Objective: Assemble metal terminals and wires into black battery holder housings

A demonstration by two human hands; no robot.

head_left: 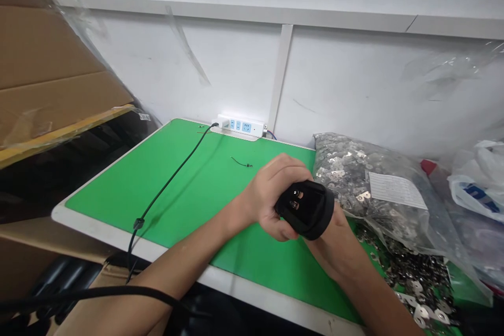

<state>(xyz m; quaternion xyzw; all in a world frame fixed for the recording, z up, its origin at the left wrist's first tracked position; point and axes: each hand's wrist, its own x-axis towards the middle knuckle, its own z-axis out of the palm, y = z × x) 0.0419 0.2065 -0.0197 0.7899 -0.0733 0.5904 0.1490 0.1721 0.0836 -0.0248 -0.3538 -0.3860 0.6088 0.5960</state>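
Note:
My left hand (275, 194) is wrapped round a black plastic housing (321, 212), with its open end turned toward me. Two small metal contacts (296, 199) show inside that end. My right hand (338, 216) is behind the housing. Its fingers are hidden, so I cannot tell how it grips. Both hands are above the green mat (137, 168) on the table. Near the right forearm lies a heap of small metal pieces (421, 262).
A clear plastic bag of metal plates (354, 168) stands at the right, beside a white plastic bag (480, 178). A power strip (246, 126) sits at the wall, and a black cable (169, 181) runs from it over the table's edge (106, 236). Cardboard (51, 47) rises at the left.

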